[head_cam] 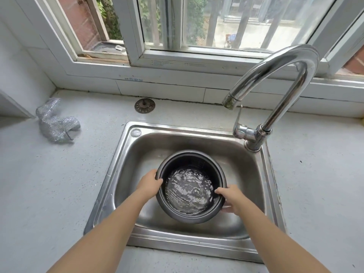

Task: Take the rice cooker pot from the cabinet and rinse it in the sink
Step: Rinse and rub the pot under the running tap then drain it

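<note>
Gripping: the left hand point(150, 182) and right hand point(230, 196) each clasp the rim of the rice cooker pot point(190, 186) from opposite sides, thumbs hooked inside, likely to steady its water.
Pot: held inside the sink point(126, 166), rippling water within, probably for swirling.
Tap: the faucet point(275, 83) spout stands behind the pot; no stream shows.
Counter: a metal scourer point(56, 121) and a drain strainer point(144, 105) lie apart, out of the way.

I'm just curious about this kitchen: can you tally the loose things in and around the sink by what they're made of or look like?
Dark pot: 1, the rice cooker pot, holding water, gripped by left hand and right hand
Silvery mesh scrubber: 1, scrubber
Round metal drain strainer: 1, strainer
Total: 3
</note>
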Action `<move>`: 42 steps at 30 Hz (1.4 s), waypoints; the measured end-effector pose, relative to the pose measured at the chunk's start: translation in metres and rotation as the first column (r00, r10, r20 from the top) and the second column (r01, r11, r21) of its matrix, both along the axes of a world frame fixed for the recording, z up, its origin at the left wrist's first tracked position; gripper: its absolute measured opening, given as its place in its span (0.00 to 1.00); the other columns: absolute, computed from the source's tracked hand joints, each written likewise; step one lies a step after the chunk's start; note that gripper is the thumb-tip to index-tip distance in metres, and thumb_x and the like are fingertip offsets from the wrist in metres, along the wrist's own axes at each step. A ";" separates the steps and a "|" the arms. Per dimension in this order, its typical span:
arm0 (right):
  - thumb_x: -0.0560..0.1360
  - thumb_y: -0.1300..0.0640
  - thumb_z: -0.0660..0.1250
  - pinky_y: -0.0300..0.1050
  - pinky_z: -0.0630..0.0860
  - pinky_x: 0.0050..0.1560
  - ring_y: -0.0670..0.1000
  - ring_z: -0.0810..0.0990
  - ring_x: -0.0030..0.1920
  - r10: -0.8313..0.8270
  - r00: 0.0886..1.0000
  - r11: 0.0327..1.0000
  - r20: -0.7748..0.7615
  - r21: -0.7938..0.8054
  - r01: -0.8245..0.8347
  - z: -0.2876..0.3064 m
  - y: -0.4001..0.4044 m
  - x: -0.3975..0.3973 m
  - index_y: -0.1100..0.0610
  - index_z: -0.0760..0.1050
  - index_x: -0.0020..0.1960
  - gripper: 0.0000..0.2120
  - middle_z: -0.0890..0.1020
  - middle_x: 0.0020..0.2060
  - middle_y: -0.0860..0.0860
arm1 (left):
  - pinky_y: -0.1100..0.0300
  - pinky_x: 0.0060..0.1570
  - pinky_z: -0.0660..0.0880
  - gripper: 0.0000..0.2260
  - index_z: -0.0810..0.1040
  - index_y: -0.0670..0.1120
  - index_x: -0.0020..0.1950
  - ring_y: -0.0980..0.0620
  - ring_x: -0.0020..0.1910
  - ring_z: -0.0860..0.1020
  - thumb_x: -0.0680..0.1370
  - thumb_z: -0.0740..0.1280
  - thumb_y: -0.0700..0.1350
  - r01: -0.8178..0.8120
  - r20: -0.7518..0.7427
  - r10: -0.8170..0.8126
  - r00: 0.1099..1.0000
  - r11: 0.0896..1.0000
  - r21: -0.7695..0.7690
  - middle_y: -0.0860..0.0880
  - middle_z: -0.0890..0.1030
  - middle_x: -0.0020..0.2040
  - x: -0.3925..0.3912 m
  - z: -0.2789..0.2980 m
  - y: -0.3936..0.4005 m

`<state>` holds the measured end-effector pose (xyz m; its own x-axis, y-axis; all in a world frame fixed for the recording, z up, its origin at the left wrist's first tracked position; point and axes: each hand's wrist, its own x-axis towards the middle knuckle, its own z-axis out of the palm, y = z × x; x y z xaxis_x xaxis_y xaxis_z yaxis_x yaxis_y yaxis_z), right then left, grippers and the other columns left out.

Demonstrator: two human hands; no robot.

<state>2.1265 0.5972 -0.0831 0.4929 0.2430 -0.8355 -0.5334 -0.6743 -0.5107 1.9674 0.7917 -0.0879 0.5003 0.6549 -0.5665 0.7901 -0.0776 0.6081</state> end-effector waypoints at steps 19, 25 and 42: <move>0.74 0.70 0.61 0.45 0.75 0.40 0.52 0.76 0.39 0.033 0.957 0.969 0.289 0.227 -0.102 0.030 0.008 -0.008 0.51 0.74 0.42 0.15 0.79 0.38 0.52 | 0.55 0.35 0.75 0.09 0.67 0.46 0.54 0.45 0.41 0.78 0.77 0.60 0.36 -0.120 0.047 0.127 0.991 0.983 -0.143 0.40 0.79 0.46 -0.021 0.016 -0.006; 0.74 0.72 0.60 0.33 0.72 0.30 0.46 0.75 0.36 0.041 0.930 0.949 0.365 0.278 -0.151 0.041 0.005 -0.008 0.52 0.75 0.51 0.17 0.78 0.36 0.47 | 0.53 0.42 0.76 0.09 0.70 0.45 0.54 0.46 0.37 0.79 0.76 0.62 0.36 -0.117 0.108 0.134 0.985 0.982 -0.152 0.43 0.80 0.39 -0.026 0.021 -0.006; 0.70 0.76 0.58 0.34 0.70 0.35 0.44 0.76 0.41 0.173 0.866 0.944 0.470 0.172 -0.282 0.035 -0.014 -0.014 0.56 0.75 0.60 0.24 0.79 0.40 0.46 | 0.50 0.42 0.78 0.06 0.79 0.46 0.47 0.48 0.35 0.77 0.73 0.68 0.35 -0.092 0.198 0.079 0.977 0.994 0.058 0.46 0.79 0.36 -0.039 0.028 -0.018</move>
<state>2.1121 0.5837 -0.0485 0.7038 0.5498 -0.4498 -0.0602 -0.5848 -0.8090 1.9287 0.7741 -0.0602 0.5376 0.7330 -0.4168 0.6618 -0.0605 0.7472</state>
